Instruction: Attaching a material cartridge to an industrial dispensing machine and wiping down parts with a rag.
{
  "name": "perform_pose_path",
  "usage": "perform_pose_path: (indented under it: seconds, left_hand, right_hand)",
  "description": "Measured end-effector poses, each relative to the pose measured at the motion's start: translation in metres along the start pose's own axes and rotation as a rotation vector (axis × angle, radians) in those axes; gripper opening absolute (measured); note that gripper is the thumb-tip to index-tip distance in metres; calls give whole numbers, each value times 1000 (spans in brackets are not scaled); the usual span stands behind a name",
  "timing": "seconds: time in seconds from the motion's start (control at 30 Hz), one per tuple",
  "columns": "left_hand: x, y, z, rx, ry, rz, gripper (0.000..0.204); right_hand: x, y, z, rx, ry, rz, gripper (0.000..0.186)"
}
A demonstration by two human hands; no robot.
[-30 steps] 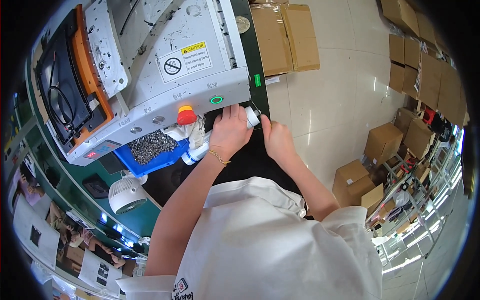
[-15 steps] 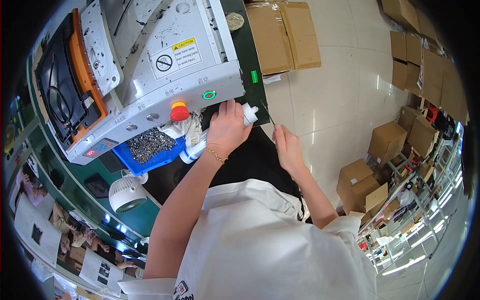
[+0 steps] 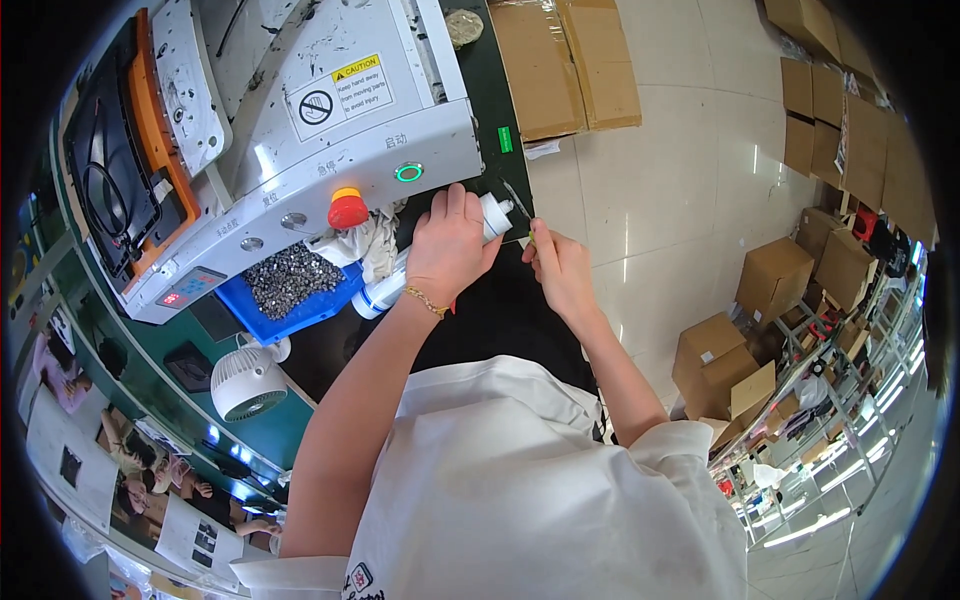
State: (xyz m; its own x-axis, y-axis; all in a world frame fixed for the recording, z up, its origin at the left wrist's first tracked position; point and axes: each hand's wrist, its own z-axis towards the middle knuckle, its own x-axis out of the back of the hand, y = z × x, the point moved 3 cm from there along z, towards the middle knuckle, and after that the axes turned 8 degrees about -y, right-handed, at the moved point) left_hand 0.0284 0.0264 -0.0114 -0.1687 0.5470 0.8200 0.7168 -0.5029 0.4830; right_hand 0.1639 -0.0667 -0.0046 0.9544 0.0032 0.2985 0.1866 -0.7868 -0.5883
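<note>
Gripping the white tube [image 3: 440, 262] across its middle, your left hand [image 3: 449, 246] is closed around it with the fingers wrapped over the top, and that seems to be why the tube lies steady and slanted instead of rolling. It lies just in front of the grey machine [image 3: 330, 130], over the dark green tabletop [image 3: 495, 90], with its capped end [image 3: 497, 214] poking out past your fingers toward your right hand and its other end reaching down toward the blue tray [image 3: 320, 305].

Your right hand [image 3: 560, 268] sits just beside that capped end, fingers pinched shut on a thin metal tool [image 3: 520, 203] whose tip points at the cap. Holding the tool so close to its tip looks like a choice for fine control at the nozzle. Whether the tip touches the cap you cannot tell from here.

As for the tube itself, it is a plain white cylinder, smooth and slightly glossy, with a paler cap at one end and a hint of blue at the lower end. Most of its middle is hidden under your hand.

Around you, the blue tray holds a heap of small dark metal parts and rests under the machine's front edge, near enough for easy reaching. A crumpled white rag [image 3: 368, 245] lies beside it, below the red button [image 3: 347, 208]. A small white fan [image 3: 247, 382] stands lower down on the left.
</note>
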Motion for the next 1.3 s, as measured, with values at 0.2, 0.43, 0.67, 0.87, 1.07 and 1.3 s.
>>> perform_pose_path:
  seconds: [0.2,0.43,0.67,0.87,1.07,1.3]
  left_hand:
    - [-3,-1,0,38,-97,10,48]
    - [-1,0,0,3,-7,17,43]
    - [-2,0,0,13,-18,14,42]
    - [-2,0,0,8,-3,10,41]
    - [-1,0,0,5,3,9,41]
    - [-2,-1,0,14,-11,-2,43]
  right_hand:
    - [0,-1,1,30,-1,-47,61]
    - [-1,-4,0,-7,-15,-51,62]
    - [1,-2,3,31,1,-101,59]
    - [0,0,5,38,-20,-68,58]
    - [-1,-3,6,38,-35,-47,56]
    - [-2,-3,10,77,-50,-47,57]
